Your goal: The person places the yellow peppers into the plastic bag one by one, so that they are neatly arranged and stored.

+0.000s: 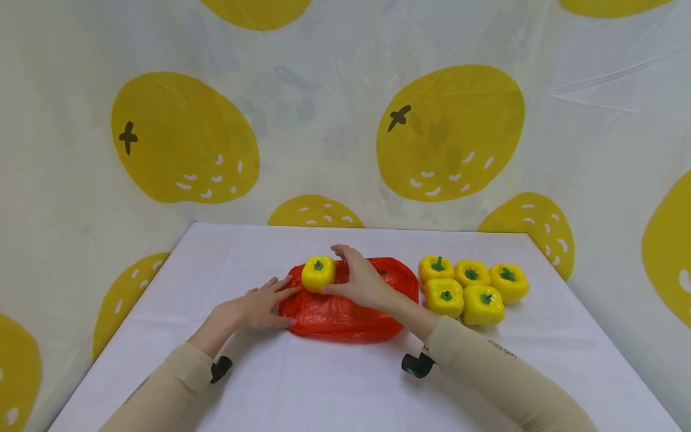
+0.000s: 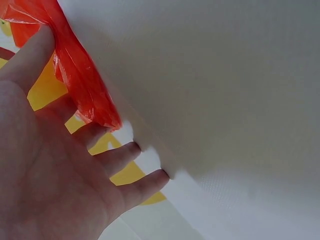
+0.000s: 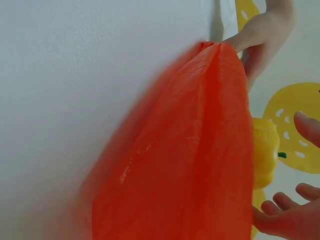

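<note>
A yellow bell pepper (image 1: pixel 318 273) with a green stem sits on the left part of a red plastic bag (image 1: pixel 345 321) that lies on the table. My left hand (image 1: pixel 263 306), its fingers spread and nearly straight, touches the bag's left edge; the left wrist view shows the thumb against the red plastic (image 2: pixel 87 82). Beside the pepper is my right hand (image 1: pixel 363 281), thumb and fingers held apart. In the right wrist view a gap shows between these fingers (image 3: pixel 285 201) and the pepper (image 3: pixel 265 152), which the bag partly hides.
Several more yellow bell peppers (image 1: pixel 445 296) stand grouped just right of the bag. White cloth covers the table (image 1: pixel 313 384). Behind it hangs a pale curtain (image 1: pixel 318 132) printed with large yellow fruit. Each wrist wears a small black camera (image 1: pixel 417 365).
</note>
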`<control>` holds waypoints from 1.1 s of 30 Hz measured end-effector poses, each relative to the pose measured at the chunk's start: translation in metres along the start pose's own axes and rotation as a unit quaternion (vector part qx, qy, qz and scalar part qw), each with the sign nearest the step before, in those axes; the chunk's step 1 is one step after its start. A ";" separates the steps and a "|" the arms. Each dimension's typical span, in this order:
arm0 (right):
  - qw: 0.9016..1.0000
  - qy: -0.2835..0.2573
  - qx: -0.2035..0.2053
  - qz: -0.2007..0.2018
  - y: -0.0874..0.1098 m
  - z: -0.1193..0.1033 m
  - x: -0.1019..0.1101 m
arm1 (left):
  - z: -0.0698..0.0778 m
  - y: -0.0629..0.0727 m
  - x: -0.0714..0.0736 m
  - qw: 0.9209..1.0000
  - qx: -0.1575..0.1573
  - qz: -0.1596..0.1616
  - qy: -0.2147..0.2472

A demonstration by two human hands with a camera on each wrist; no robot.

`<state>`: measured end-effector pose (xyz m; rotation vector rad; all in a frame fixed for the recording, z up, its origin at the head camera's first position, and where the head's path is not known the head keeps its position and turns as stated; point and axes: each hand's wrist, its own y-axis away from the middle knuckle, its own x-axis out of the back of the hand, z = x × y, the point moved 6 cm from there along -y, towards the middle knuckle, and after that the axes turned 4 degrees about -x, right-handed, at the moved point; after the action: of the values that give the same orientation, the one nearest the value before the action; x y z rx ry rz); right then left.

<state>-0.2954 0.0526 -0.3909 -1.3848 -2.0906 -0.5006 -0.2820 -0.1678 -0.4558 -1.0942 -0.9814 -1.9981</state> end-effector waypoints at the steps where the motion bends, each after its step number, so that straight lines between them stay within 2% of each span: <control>1: 1.000 0.002 0.000 -0.006 0.002 -0.001 0.002 | 0.000 0.000 0.000 1.000 0.000 0.000 0.001; 9: 0.999 0.012 0.008 -0.049 0.019 -0.008 0.020 | 0.001 0.001 0.000 1.000 -0.002 0.000 0.005; 17: 0.996 0.038 0.031 -0.068 0.037 -0.006 0.041 | 0.003 0.002 0.001 1.000 -0.009 -0.001 0.008; 21: 0.997 0.024 0.026 -0.070 0.042 -0.001 0.053 | 0.004 0.003 0.002 1.000 -0.012 -0.001 0.010; 25: 0.997 -0.001 0.001 -0.073 0.046 0.006 0.065 | 0.004 0.003 0.002 1.000 -0.011 0.000 0.009; 33: 0.997 -0.015 -0.003 -0.081 0.057 0.017 0.097 | 0.003 0.002 0.002 1.000 -0.003 -0.001 0.006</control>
<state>-0.2757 0.1534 -0.3416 -1.2382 -2.2394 -0.5552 -0.2799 -0.1662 -0.4525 -1.0844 -0.9714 -2.0085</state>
